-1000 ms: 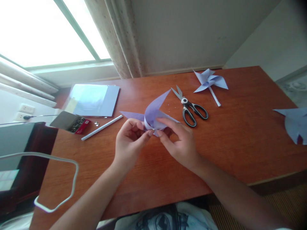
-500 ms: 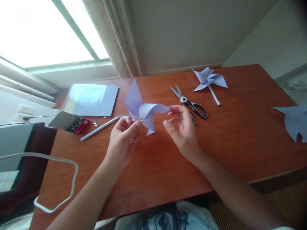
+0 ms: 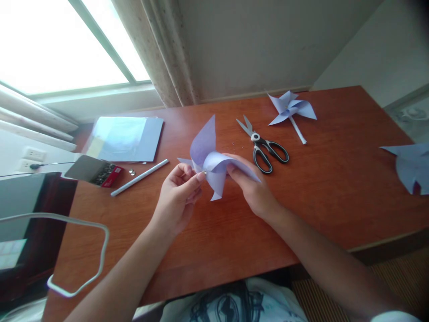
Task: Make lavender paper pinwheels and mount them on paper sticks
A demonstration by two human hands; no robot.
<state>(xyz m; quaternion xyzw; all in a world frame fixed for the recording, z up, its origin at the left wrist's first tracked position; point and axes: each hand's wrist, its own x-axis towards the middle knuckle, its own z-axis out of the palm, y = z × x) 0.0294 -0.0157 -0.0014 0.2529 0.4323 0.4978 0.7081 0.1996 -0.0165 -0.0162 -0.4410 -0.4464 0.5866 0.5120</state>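
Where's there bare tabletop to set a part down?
Biggest patch: right side of the table, bordered by scissors, pinwheel on its stick and cut paper at far right. Second: front strip between the forearms, nearer than the left hand and right hand. Crowded: back left, with sheets, open box and paper stick close together.

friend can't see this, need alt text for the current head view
The left hand pinches a purple pinwheel near its center, the right hand holding one vane, above a wooden table. Scissors and another pinwheel lie to the right, a stick, box and sheets to the left.
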